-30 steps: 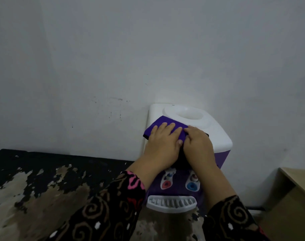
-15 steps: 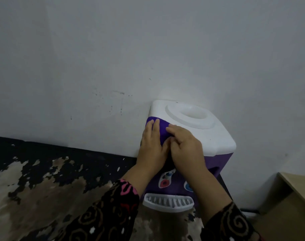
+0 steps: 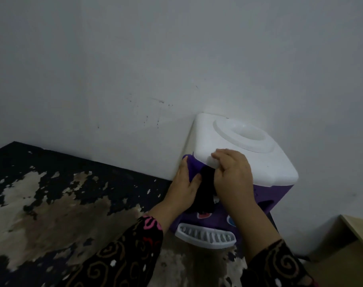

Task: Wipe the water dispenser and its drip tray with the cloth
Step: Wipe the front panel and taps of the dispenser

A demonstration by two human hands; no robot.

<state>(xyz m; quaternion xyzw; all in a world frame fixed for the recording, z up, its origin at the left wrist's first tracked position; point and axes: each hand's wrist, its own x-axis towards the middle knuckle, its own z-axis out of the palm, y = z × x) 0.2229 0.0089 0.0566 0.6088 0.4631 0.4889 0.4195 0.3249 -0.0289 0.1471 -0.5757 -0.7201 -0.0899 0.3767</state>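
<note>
A small water dispenser [image 3: 259,162] with a white top and purple body stands against the wall on a worn tabletop. Its white slotted drip tray [image 3: 205,237] juts out at the bottom front. A purple cloth [image 3: 192,164] with a dark underside hangs over the dispenser's front left corner. My left hand [image 3: 183,186] presses the cloth against the left side. My right hand [image 3: 232,175] pinches the cloth's dark fold at the top's front edge. The taps are mostly hidden behind my hands; a red and a blue marking show below them.
The black tabletop [image 3: 62,204] has large patches of peeled surface. A grey wall [image 3: 176,59] stands directly behind the dispenser. A beige wooden piece of furniture [image 3: 358,226] sits low at the right. My patterned dark sleeves fill the bottom.
Both hands and the cloth have slid from the white top's front down over the front left corner onto the dispenser's left side. The top's front surface is now uncovered.
</note>
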